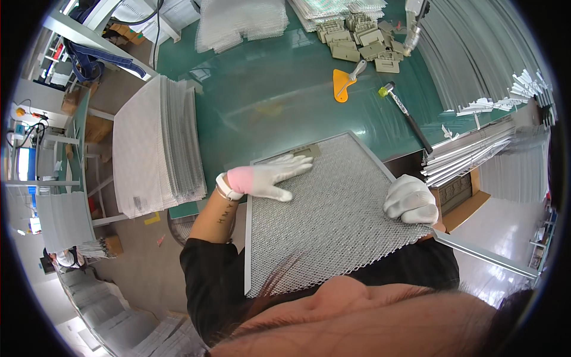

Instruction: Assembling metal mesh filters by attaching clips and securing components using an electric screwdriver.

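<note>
A panel of silvery expanded-metal mesh (321,220) lies tilted between my body and the table, its near part over my lap. A thin metal frame (369,156) borders its left, far and right sides. On the mesh's far left part, my left hand (273,177), in a white and pink glove, rests flat with fingers stretched out. A beige plate (310,151) shows by its fingertips at the far edge. My gloved right hand (410,199) is curled closed around the frame's right side. From the near right corner, a frame strip (488,254) sticks outward, away from the mesh.
Left stands a tall stack of mesh sheets (156,143). On the green table (250,107) lie an orange scraper (341,89), a mallet (407,116) and piled beige plates (363,44). Long metal strips (482,47) fill the far right, above an open cardboard box (476,208).
</note>
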{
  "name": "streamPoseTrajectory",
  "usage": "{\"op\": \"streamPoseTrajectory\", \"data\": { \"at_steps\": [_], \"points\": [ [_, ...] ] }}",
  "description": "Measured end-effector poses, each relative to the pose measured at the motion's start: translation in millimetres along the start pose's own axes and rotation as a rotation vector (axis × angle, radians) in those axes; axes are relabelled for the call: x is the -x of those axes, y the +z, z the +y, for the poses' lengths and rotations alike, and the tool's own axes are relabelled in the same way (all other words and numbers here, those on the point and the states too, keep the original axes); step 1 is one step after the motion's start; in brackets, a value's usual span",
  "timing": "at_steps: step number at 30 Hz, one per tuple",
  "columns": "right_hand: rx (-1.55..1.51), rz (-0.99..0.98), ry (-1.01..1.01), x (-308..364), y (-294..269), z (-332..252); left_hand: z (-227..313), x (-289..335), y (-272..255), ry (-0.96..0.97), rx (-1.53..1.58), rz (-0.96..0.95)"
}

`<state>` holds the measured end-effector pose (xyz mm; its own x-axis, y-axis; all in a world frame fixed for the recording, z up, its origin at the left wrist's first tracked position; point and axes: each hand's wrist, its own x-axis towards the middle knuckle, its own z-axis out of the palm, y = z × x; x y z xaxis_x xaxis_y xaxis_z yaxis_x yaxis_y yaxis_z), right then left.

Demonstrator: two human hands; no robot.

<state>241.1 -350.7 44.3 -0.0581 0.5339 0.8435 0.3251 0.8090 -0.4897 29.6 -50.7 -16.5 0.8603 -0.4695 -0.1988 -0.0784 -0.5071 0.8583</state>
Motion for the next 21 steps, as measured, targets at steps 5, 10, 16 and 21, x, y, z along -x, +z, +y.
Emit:
{"op": "streamPoseTrajectory", "data": {
  "at_steps": [5,10,16,21],
  "points": [
    [0.034,0.049,-0.013,-14.5,1.4,3.1,10.2,-10.7,-15.8,-0.099,-0.064,-0.011],
    [0.011,0.225,0.086,-38.4,-7.3,29.9,33.6,30.7,-40.5,0.736,0.251,-0.037],
    [0.268,0.498,0.513,-100.6,-16.8,77.0,84.4,34.7,-22.2,0.592,-0.082,1.659],
    [0.196,0.567,0.453,-95.7,-10.2,85.7,86.2,32.4,-26.7,0.56,-0.091,1.618]
  ]
}}
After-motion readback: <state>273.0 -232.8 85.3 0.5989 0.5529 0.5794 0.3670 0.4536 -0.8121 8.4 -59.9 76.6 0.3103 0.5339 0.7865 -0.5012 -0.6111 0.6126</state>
